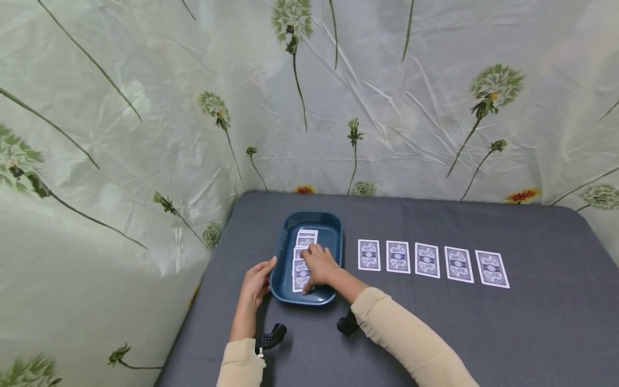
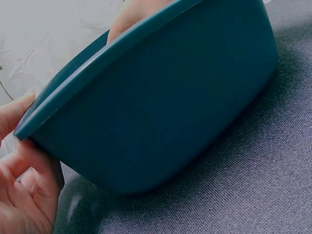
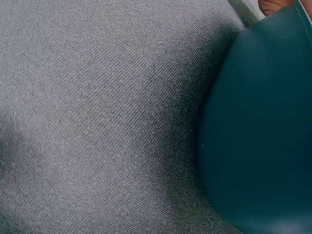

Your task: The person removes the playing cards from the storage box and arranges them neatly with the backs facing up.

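A dark blue tub (image 1: 278,269) stands on the table with several patterned playing cards (image 1: 304,242) lying face down in an overlapping column inside it. My left hand (image 1: 256,282) pinches the tub's rim at the left side, thumb above and fingers below, as the left wrist view shows closely. Reaching into the tub from the right, my right hand (image 1: 321,266) has its thumb and fingers at the ends of the nearest playing card (image 1: 300,277). In the left wrist view, the tub wall hides most of the right hand.
To the right of the tub, several face-down cards (image 1: 397,257) lie in a spaced row on the grey cloth-covered table (image 1: 411,322). A flower-printed sheet (image 1: 387,107) hangs behind and to the left. Black devices (image 1: 273,336) sit at both wrists.
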Tool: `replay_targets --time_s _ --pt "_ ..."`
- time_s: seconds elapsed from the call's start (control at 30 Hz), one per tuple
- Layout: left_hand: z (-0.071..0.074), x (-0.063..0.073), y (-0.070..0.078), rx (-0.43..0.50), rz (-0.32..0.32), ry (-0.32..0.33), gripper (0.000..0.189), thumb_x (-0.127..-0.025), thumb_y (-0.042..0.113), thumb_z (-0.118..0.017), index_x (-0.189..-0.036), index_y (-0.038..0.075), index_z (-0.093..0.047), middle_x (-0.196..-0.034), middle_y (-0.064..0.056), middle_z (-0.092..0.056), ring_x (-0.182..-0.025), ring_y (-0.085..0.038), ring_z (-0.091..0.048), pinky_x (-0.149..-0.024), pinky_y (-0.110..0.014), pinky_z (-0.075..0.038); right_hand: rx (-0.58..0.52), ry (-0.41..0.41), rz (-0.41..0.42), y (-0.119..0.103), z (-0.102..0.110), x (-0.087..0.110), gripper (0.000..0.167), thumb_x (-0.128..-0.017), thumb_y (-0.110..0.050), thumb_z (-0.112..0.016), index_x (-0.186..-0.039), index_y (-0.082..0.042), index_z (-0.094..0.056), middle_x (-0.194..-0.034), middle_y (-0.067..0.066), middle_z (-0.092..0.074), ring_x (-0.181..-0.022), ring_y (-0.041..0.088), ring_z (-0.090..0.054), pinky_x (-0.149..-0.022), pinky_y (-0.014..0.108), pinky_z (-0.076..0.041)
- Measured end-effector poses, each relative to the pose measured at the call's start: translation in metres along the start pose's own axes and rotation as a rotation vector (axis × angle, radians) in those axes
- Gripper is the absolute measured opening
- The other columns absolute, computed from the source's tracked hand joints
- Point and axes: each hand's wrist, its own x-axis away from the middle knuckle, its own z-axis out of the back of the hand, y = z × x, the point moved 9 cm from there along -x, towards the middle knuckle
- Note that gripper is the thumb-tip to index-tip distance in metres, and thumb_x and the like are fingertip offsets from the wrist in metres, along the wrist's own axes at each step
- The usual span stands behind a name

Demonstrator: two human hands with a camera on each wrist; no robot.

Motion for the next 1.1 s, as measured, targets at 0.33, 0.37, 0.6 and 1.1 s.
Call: replay_targets --time_s 0.33,0.37,0.6,1.1 --pt "-0.001 0.0 0.001 -0.001 -0.01 -0.016 0.042 -0.077 0.042 -0.072 -0.093 0.005 -0.063 -0.071 0.003 -0.056 -0.061 -0.011 -0.051 -0.052 -0.023 -0.042 -0.04 0.012 -0.007 0.001 0.002 0.002 0.088 -0.045 -0.049 -0.089 -0.116 -0.012 -0.052 -0.103 0.005 -0.042 -0.094 0.02 -0.038 -0.079 0.032 -0.032" --pt "-0.001 0.0 0.001 0.0 -0.013 -0.016 0.042 -0.076 0.043 -0.072 -0.093 0.005 -0.063 -0.071 0.003 -0.056 -0.061 -0.01 -0.051 -0.052 -0.023 -0.042 -0.043 0.015 -0.002 0.001 0.002 0.002 0.088 -0.045 -0.048 -0.089 -0.116 -0.013 -0.052 -0.103 0.005 -0.042 -0.094 0.02 -0.037 -0.079 0.032 -0.032" --pt "-0.002 0.0 0.0 -0.001 -0.02 -0.017 0.048 -0.075 0.046 -0.073 -0.095 0.004 -0.063 -0.072 0.002 -0.057 -0.062 -0.011 -0.052 -0.053 -0.023 -0.042 -0.08 0.055 0.098 -0.006 0.008 0.005 0.086 -0.051 -0.045 -0.088 -0.121 -0.014 -0.049 -0.112 0.006 -0.043 -0.102 0.02 -0.039 -0.084 0.033 -0.032" --pt "-0.003 0.003 0.002 -0.004 -0.017 -0.036 0.037 -0.078 0.041 -0.071 -0.09 0.007 -0.064 -0.073 0.002 -0.056 -0.061 -0.011 -0.053 -0.053 -0.024 -0.043 -0.102 0.309 0.24 0.007 0.089 0.036 0.092 -0.057 -0.053 -0.082 -0.131 -0.011 -0.046 -0.122 0.011 -0.042 -0.107 0.025 -0.039 -0.092 0.043 -0.031"
